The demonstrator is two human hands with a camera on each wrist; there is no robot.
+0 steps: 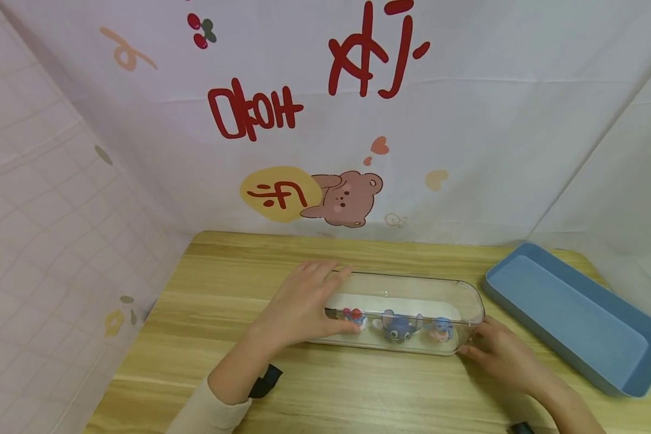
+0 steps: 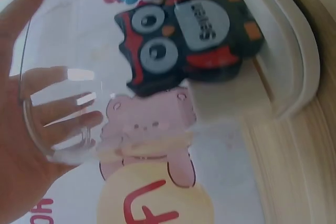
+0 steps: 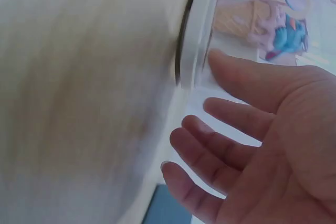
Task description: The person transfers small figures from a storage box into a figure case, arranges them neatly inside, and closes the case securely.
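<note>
A display case with a clear cover [image 1: 412, 288] and a white base [image 2: 303, 40] lies lengthwise on the table. Behind its front wall stand small figures: a blue big-eared one [image 1: 399, 328], a red-and-blue one [image 1: 357, 317] and a blue-haired one [image 1: 441, 329]. An owl figure [image 2: 181, 43] shows inside at the left end. My left hand [image 1: 304, 304] grips the cover's left end, thumb in front and fingers across to the far side. At the right front corner, my right hand [image 1: 501, 352] touches the base with its thumb, its other fingers loosely bent and apart.
A blue rectangular tray [image 1: 575, 319] sits at an angle to the right of the case. White printed cloth [image 1: 466, 132] hangs behind the wooden table [image 1: 211, 307] and along both sides. Black bands [image 1: 266, 381] are near the wrists.
</note>
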